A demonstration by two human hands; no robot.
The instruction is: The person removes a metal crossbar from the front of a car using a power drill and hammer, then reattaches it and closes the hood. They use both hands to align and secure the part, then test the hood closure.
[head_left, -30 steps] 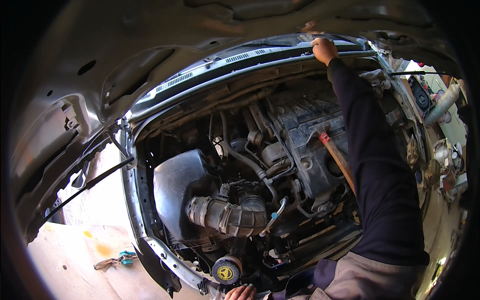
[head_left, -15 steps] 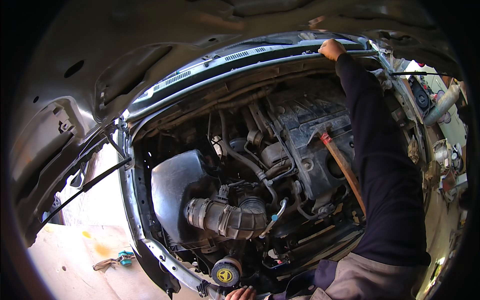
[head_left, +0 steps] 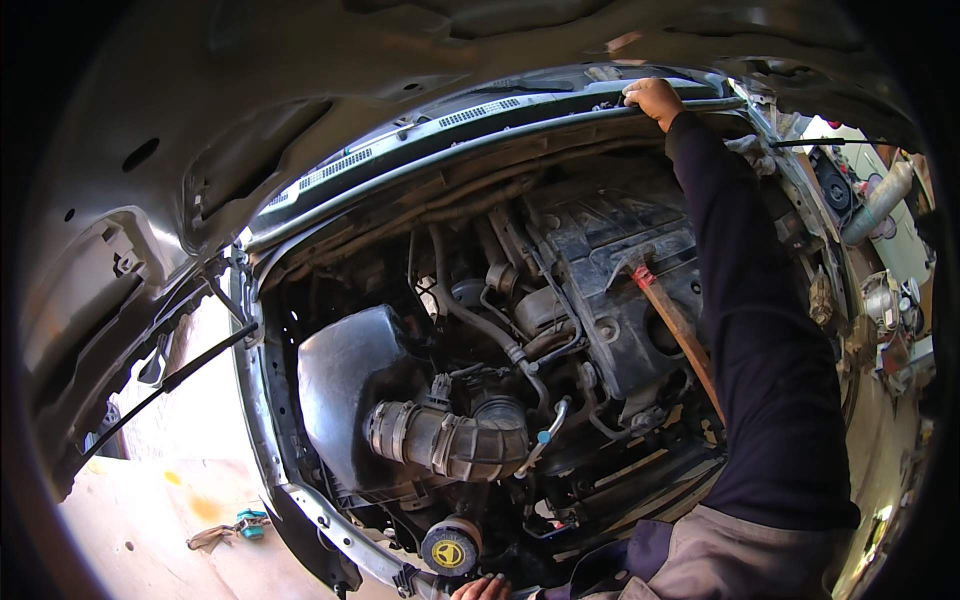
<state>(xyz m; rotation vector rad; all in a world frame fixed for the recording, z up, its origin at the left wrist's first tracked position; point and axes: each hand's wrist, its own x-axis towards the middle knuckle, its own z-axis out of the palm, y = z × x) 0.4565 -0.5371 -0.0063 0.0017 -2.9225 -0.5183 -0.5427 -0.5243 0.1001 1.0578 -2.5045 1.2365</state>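
Note:
My right arm stretches over the engine bay to the cowl panel (head_left: 400, 139) below the windscreen. There my right hand (head_left: 655, 101) is closed in a pinch at the panel's edge; whatever is between the fingers is too small to make out. Only the fingers of my left hand (head_left: 483, 588) show at the lower edge, lying on the front of the car beside a round black cap (head_left: 451, 547) with a yellow emblem. A hammer (head_left: 680, 335) with a wooden handle, red near its head, lies on the black engine cover (head_left: 625, 235), partly behind my right sleeve.
Overhead hangs the raised bonnet (head_left: 120, 200), with a thin strut (head_left: 170, 385) at the left. A black air filter box (head_left: 345, 385) and a ribbed intake hose (head_left: 450, 440) fill the bay's left side. A teal object with a strap (head_left: 250, 523) lies outside, lower left.
My right hand has shifted slightly left along the cowl edge, still pinched. The whole view has moved a little. My left hand stays at the front of the car.

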